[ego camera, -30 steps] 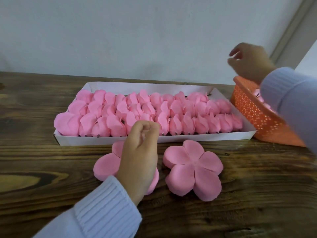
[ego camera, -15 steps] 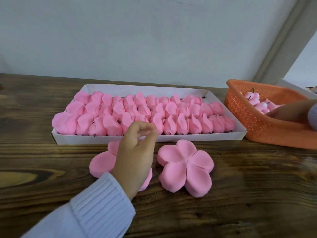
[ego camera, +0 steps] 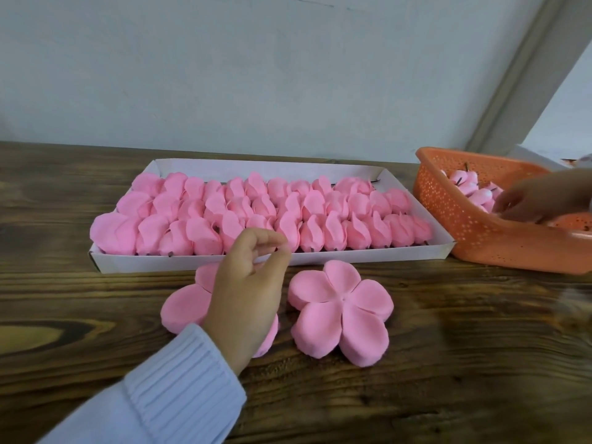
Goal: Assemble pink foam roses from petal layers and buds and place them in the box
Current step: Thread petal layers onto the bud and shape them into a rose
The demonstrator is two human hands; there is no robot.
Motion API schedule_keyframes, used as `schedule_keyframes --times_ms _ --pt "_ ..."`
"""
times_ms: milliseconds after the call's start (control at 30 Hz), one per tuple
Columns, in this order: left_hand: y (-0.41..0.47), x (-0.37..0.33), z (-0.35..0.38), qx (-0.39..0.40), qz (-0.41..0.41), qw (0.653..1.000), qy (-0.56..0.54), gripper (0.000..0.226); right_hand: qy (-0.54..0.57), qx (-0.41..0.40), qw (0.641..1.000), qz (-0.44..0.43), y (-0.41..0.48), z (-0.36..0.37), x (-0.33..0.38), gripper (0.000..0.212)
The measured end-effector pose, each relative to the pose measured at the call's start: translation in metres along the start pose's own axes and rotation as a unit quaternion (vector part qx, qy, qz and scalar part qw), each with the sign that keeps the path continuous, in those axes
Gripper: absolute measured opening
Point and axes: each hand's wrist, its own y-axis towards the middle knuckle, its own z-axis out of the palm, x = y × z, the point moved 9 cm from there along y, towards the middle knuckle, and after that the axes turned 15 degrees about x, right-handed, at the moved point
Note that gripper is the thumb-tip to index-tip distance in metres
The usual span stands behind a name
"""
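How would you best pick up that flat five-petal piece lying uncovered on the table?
Probably pinch one outer petal of the petal layer at its rim, coming from above on the near side. It lies flat on the table, so only the jutting petal edges offer a hold, with bare wood in front.

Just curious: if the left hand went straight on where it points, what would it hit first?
The left hand would likely meet the front-row roses in the box; depth is unclear.
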Motion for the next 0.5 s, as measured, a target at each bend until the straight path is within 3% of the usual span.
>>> schedule_keyframes --times_ms 33,67,100,133,167,233,267,300,333,367,433,500 --pt "0.0 0.0 0.0 0.0 0.001 1.0 0.005 0.007 -0.111 -0.038 0.991 -0.057 -0.005 -0.013 0.006 0.024" --pt "0.001 -0.001 0.0 -0.002 0.004 1.0 0.016 0.008 -0.099 -0.105 0.987 -0.068 -0.011 -0.033 0.013 0.034" --pt "0.001 -0.001 -0.001 -0.002 0.008 0.999 0.034 0.012 -0.058 -0.118 0.991 -0.019 -0.029 -0.064 0.01 0.044" --pt "0.001 -0.003 0.0 0.001 0.011 0.998 0.058 0.015 -0.033 -0.229 0.973 0.013 -0.052 -0.092 0.022 0.05" --pt "0.001 -0.004 0.001 0.01 0.015 0.996 0.09 0.019 0.006 -0.327 0.945 -0.023 -0.075 -0.107 0.04 0.05" --pt "0.001 -0.007 0.009 0.039 0.026 0.985 0.169 0.028 0.2 -0.407 0.875 -0.17 -0.108 -0.11 0.076 0.042" --pt "0.0 -0.009 0.013 0.052 0.032 0.976 0.207 0.032 0.335 -0.381 0.816 -0.276 -0.119 -0.1 0.099 0.031" --pt "-0.001 -0.011 0.017 0.063 0.04 0.968 0.24 0.034 0.471 -0.308 0.73 -0.388 -0.126 -0.085 0.127 0.022" --pt "-0.002 -0.012 0.02 0.068 0.048 0.959 0.271 0.033 0.57 -0.207 0.64 -0.471 -0.134 -0.068 0.162 0.02" --pt "-0.003 -0.014 0.022 0.068 0.053 0.95 0.299 0.03 0.62 -0.125 0.581 -0.512 -0.136 -0.05 0.189 0.021" --pt "-0.004 -0.015 0.024 0.066 0.052 0.937 0.338 0.024 0.644 -0.023 0.553 -0.528 -0.136 -0.014 0.234 0.022" --pt "-0.006 -0.017 0.025 0.065 0.05 0.933 0.35 0.02 0.649 -0.007 0.566 -0.509 -0.128 0.018 0.255 0.019"
